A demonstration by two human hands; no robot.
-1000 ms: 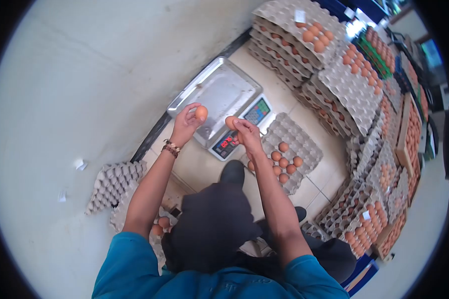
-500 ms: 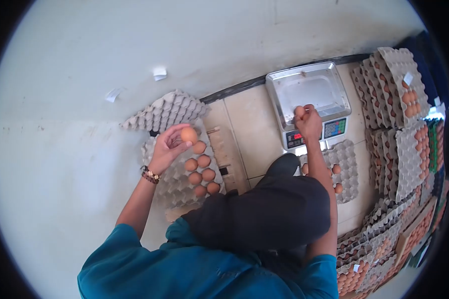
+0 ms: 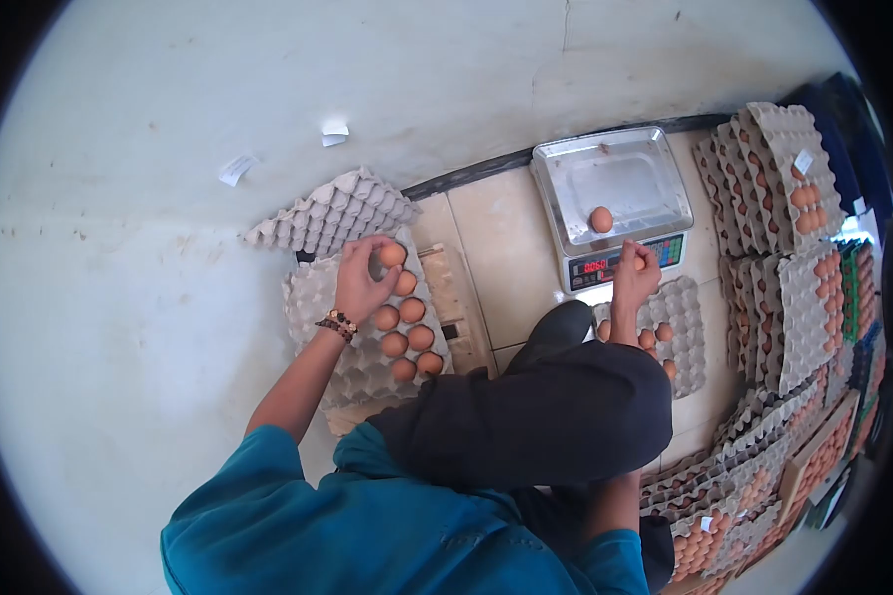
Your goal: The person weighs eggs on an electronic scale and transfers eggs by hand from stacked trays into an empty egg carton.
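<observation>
My left hand (image 3: 362, 283), a beaded bracelet at its wrist, has its fingers closed on a brown egg (image 3: 392, 255) at the far end of a grey egg tray (image 3: 313, 297). Several other brown eggs (image 3: 412, 310) sit in that tray's cups. A single egg (image 3: 601, 219) lies on the metal pan of a digital scale (image 3: 620, 169), whose red display is lit. Just in front of the scale, my right hand (image 3: 636, 283) pinches another egg (image 3: 639, 263), mostly hidden by the fingers.
Beneath my right forearm, a second grey tray (image 3: 683, 327) holds several eggs. An upturned tray (image 3: 337, 213) leans by the wall. Tall stacks of filled trays (image 3: 764, 188) line the right side. My bent knee (image 3: 605, 407) lies between the two trays.
My left hand has brought its egg down to the tray's far end. The right hand has let go of an egg on the scale pan, drawn back, and now holds another.
</observation>
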